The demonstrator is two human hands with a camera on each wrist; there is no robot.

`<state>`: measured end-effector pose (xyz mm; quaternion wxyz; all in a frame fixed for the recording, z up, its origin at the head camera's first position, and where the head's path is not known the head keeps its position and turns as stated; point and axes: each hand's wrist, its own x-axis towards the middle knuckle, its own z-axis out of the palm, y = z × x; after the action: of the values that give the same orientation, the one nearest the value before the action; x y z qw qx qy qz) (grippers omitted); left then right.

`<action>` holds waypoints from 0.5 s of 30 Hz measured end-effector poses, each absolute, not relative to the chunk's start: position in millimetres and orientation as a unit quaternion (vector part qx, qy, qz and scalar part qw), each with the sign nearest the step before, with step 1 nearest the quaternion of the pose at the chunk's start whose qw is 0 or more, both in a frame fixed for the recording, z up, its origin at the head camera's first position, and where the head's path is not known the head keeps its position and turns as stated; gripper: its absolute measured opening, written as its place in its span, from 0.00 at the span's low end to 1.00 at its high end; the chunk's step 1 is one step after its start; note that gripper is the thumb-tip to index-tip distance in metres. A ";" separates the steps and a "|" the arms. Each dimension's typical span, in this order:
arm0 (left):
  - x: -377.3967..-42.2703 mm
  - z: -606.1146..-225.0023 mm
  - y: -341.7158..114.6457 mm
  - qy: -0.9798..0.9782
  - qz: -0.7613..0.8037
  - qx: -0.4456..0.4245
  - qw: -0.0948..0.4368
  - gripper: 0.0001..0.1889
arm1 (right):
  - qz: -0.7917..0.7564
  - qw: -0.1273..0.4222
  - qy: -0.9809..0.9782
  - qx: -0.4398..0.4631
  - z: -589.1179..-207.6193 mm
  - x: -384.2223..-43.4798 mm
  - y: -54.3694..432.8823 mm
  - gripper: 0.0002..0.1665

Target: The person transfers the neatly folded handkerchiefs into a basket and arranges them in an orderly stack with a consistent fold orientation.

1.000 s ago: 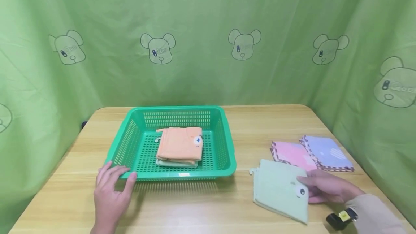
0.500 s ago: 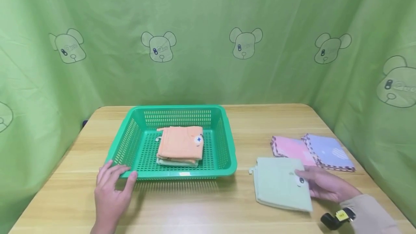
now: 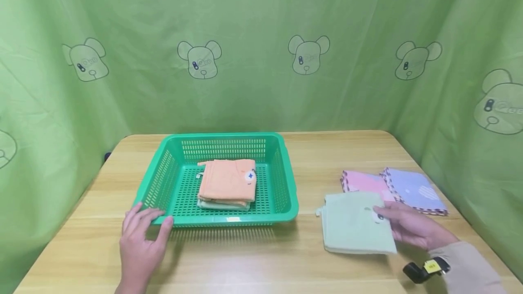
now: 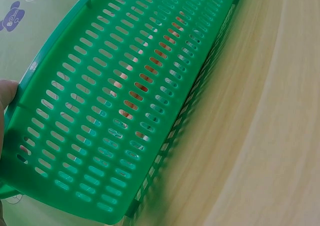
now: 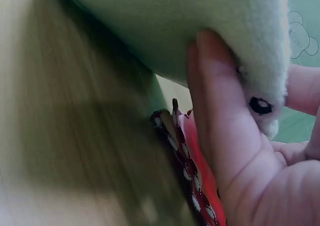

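Note:
My right hand (image 3: 416, 227) pinches the right edge of a folded pale green towel (image 3: 355, 223) with an embroidered eye. In the right wrist view the fingers lie under the towel (image 5: 200, 15), which is lifted off the table. At the left, my left hand (image 3: 140, 244) grips the front left corner of a green plastic basket (image 3: 229, 219), thumb and fingers over its rim. Inside the basket lies a stack of folded towels, with an orange towel (image 3: 226, 180) on top and a pale green one showing below. The left wrist view shows the basket's slotted side (image 4: 125, 85).
Behind my right hand a folded pink cloth (image 3: 363, 181) and a folded blue-purple cloth (image 3: 416, 189) with checked edging lie on the wooden table (image 3: 245, 262). A green curtain (image 3: 253, 103) printed with bear heads hangs along the back and sides.
My right hand has raised the pale green towel slightly and moved it a little away from the front, levelling its lower edge. The left hand and the basket have stayed in place.

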<state>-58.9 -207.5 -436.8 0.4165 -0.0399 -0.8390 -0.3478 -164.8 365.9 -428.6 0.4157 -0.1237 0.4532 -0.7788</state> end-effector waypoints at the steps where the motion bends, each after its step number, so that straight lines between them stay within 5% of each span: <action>1: -59.0 -436.8 -207.4 -0.839 -0.348 -0.040 0.416 0.13 | -0.782 0.417 0.446 -0.121 -427.7 -165.1 365.4 0.25; 15: -60.0 -436.8 -206.9 -0.842 -0.350 -0.033 0.409 0.13 | -0.810 0.418 0.383 -0.152 -420.1 -171.6 361.4 0.29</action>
<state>-60.0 -206.9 -436.8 0.4089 -0.0330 -0.8422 -0.3499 -171.6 361.4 -420.1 0.4178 -0.1517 0.3826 -0.8099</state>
